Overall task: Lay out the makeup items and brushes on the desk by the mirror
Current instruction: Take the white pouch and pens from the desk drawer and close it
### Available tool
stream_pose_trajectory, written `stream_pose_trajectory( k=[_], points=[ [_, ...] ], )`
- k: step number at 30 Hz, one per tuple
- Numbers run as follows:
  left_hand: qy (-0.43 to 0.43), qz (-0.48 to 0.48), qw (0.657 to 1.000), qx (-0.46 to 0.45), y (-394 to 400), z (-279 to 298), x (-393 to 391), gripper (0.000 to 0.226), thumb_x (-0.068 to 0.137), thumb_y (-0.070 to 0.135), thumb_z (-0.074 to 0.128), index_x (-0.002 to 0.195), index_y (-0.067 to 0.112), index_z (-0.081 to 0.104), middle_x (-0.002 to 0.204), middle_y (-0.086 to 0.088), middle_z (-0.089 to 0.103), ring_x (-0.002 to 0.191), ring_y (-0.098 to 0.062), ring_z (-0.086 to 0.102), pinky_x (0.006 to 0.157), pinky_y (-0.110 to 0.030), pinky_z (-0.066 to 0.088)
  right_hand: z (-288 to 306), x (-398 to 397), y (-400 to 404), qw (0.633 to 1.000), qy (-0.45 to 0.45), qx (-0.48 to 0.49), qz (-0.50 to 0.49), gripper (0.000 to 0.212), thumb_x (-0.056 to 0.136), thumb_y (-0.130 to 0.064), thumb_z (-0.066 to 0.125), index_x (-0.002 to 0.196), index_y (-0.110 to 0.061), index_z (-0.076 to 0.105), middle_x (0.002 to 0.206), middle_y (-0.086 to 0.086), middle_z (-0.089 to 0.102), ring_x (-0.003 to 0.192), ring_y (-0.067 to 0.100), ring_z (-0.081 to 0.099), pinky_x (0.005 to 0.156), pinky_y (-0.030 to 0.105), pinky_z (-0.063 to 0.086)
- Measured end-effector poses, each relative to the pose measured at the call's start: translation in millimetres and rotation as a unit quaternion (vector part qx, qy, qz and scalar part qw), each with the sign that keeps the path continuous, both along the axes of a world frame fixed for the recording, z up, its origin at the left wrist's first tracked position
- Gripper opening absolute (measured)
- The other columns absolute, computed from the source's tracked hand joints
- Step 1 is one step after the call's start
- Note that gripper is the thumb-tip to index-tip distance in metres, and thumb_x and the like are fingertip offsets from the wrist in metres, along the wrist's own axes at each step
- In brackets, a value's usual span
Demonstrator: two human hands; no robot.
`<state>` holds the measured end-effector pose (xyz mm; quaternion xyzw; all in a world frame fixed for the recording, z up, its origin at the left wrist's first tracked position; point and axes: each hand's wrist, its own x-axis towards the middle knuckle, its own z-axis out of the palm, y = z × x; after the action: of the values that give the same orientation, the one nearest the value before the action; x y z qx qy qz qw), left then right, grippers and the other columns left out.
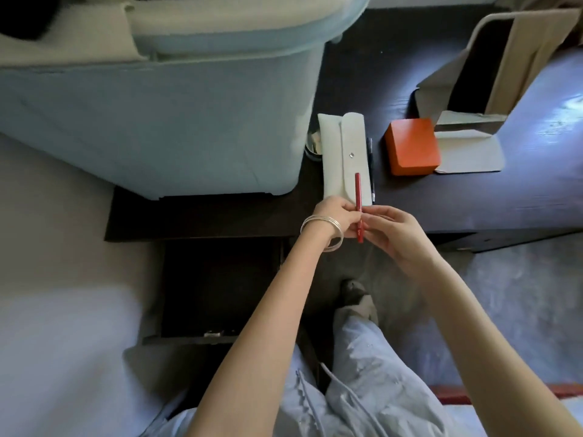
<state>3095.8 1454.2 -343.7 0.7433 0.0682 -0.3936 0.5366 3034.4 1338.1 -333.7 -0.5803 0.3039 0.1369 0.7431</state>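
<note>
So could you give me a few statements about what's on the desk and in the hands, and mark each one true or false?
1. Both hands hold the red pencil. True: left hand and right hand pinch it.
2. The white pouch is snapped closed. True.
3. The orange box sits on the floor. False: it is on the dark desk, beside the standing mirror.
4. The drawer under the desk is shut. False: it is pulled open.
5. A dark pen lies left of the pouch. False: right of it.

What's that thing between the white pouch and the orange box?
A dark pen lies on the desk between the white pouch and the orange box, right beside the pouch, as the head view shows.
</note>
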Motion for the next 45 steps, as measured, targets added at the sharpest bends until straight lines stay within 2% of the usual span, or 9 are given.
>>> stream_pose_trajectory(
  k=[2,10,16,20,23,26,35,42,45],
  points=[
    [-0.002,0.005,1.000,0.028,-29,-11,13,0.020,0.087,0.003,0.061,0.104,-0.005,0.066,0.095,-0.020,0.067,0.078,-0.029,0.068,0.075,-0.040,0.059,-15,13,-24,0.999,0.015,-0.026,-0.010,0.019,0.087,-0.006,0.064,0.105,-0.004,0.063,0.096,0.010,0.071,0.079,0.015,0.070,0.074,0.021,0.058],
    [-0.066,-0.002,0.979,0.191,-129,-55,60,0.021,0.090,0.018,0.059,0.102,0.005,0.071,0.101,-0.011,0.070,0.095,-0.026,0.066,0.088,-0.035,0.054,-73,70,-98,0.991,0.076,-0.114,-0.008,0.030,0.087,-0.003,0.064,0.116,-0.001,0.060,0.108,0.015,0.067,0.090,0.020,0.068,0.077,0.025,0.058],
    [-0.044,0.048,0.972,0.227,-154,-68,90,0.027,0.091,0.016,0.056,0.114,0.006,0.066,0.117,-0.012,0.066,0.109,-0.028,0.061,0.089,-0.031,0.048,-100,116,-124,0.984,0.104,-0.141,0.036,0.037,0.084,-0.002,0.065,0.121,-0.001,0.058,0.117,0.018,0.064,0.104,0.026,0.064,0.092,0.035,0.053],
    [-0.015,0.081,0.977,0.198,-145,-72,91,0.027,0.087,0.006,0.055,0.111,0.008,0.069,0.113,-0.014,0.067,0.106,-0.030,0.063,0.092,-0.034,0.052,-94,122,-125,0.983,0.101,-0.139,0.069,0.035,0.086,-0.003,0.064,0.120,-0.003,0.058,0.114,0.012,0.060,0.103,0.019,0.059,0.091,0.027,0.051],
    [0.027,0.113,0.985,0.128,-124,-65,90,0.025,0.085,0.000,0.055,0.106,0.004,0.069,0.103,-0.016,0.068,0.096,-0.030,0.066,0.089,-0.042,0.055,-78,112,-120,0.989,0.075,-0.099,0.078,0.026,0.087,-0.003,0.063,0.113,-0.005,0.058,0.107,0.010,0.061,0.100,0.017,0.061,0.085,0.022,0.053],
    [0.047,0.146,0.985,0.075,-89,-48,77,0.028,0.089,-0.002,0.052,0.115,0.001,0.062,0.097,-0.010,0.063,0.084,-0.021,0.063,0.082,-0.031,0.056,-64,96,-99,0.988,0.064,-0.073,0.124,0.020,0.088,-0.005,0.062,0.108,-0.006,0.059,0.104,0.012,0.063,0.100,0.019,0.062,0.085,0.024,0.054],
    [0.071,0.282,0.949,0.119,70,-27,-32,0.030,0.089,0.005,0.056,0.119,0.006,0.060,0.111,-0.015,0.065,0.101,-0.023,0.065,0.087,-0.035,0.055,-56,46,52,0.942,0.065,-0.018,0.330,0.011,0.087,-0.004,0.063,0.095,-0.011,0.062,0.093,0.008,0.063,0.091,0.017,0.063,0.084,0.027,0.055],
    [0.087,0.345,0.926,0.127,192,-35,-130,0.029,0.089,0.006,0.056,0.119,0.006,0.060,0.104,-0.011,0.064,0.096,-0.022,0.065,0.088,-0.037,0.054,-69,-26,182,0.899,0.087,-0.021,0.429,0.012,0.087,-0.003,0.063,0.095,-0.011,0.063,0.090,0.004,0.065,0.088,0.015,0.063,0.084,0.027,0.054],
    [0.113,0.370,0.913,0.129,239,-44,-174,0.025,0.088,0.006,0.057,0.113,0.007,0.062,0.095,-0.008,0.064,0.087,-0.019,0.063,0.077,-0.033,0.054,-82,-64,232,0.887,0.107,-0.044,0.447,0.016,0.086,-0.003,0.063,0.101,-0.008,0.062,0.096,0.011,0.065,0.090,0.018,0.062,0.087,0.033,0.053]
  ],
)
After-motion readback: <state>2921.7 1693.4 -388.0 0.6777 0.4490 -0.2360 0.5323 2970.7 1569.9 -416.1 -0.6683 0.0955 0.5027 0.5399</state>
